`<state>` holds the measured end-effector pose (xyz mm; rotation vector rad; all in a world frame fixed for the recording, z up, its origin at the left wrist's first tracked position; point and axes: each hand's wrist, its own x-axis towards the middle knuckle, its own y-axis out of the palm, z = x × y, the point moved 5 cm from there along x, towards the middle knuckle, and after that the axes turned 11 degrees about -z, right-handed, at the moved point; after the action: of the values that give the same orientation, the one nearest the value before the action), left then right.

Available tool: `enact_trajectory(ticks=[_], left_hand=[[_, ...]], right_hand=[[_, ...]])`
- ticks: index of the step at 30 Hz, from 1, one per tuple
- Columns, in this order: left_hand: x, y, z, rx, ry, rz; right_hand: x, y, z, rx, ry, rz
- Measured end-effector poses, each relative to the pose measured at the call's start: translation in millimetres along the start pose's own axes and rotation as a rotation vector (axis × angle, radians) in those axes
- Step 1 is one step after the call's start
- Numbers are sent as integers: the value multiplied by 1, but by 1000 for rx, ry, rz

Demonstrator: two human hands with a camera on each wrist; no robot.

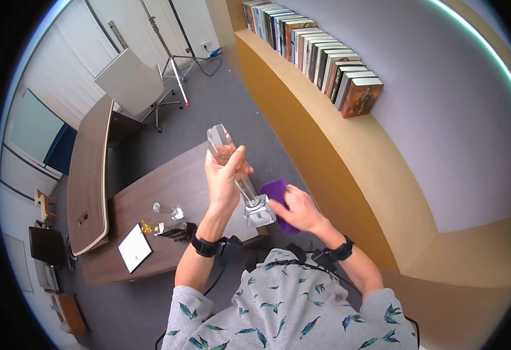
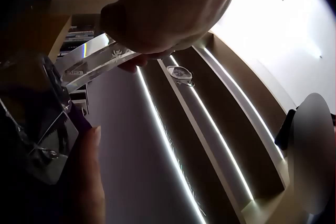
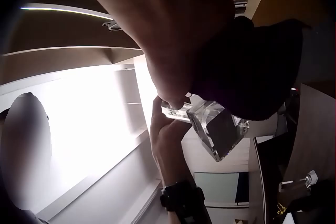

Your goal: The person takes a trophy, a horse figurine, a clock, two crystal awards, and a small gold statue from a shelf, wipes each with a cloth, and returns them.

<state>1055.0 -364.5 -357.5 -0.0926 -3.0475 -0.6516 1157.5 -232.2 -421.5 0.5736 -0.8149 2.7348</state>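
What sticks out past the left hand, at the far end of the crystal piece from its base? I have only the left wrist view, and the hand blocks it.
Observer: The clear, faceted top of the crystal piece, beyond the left hand.
Operator: How does the cloth lie around the right hand?
Observer: The purple cloth shows on both sides of the right hand.
Operator: Anything similar on the table?
Observer: Yes, another clear piece on the wooden table.
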Motion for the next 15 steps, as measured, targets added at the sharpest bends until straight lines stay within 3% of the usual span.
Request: enact_trajectory(ticks=[4,7,8,9,11,13,15], left_hand=[[-1,10,11,47,-98,-79],[-10,20,15,87,-241,-119],[-13,22,17,59,-273,-115],[-15,26,17,55,-272,-120],[-21,38,20,11,-363,-50],[-26,47,22,-10,-391,6],[-33,55,27,-25,-424,66]], right_hand=[[-7,-10,28,-313,-161,-54],[-8,-13,10,-171,-30,106],[-4,-19,2,-64,144,261],[-6,-10,-18,294,274,361],[-16,-5,-41,647,474,511],[-25,-7,-52,744,450,540],[-40,-9,-54,1119,562,567]])
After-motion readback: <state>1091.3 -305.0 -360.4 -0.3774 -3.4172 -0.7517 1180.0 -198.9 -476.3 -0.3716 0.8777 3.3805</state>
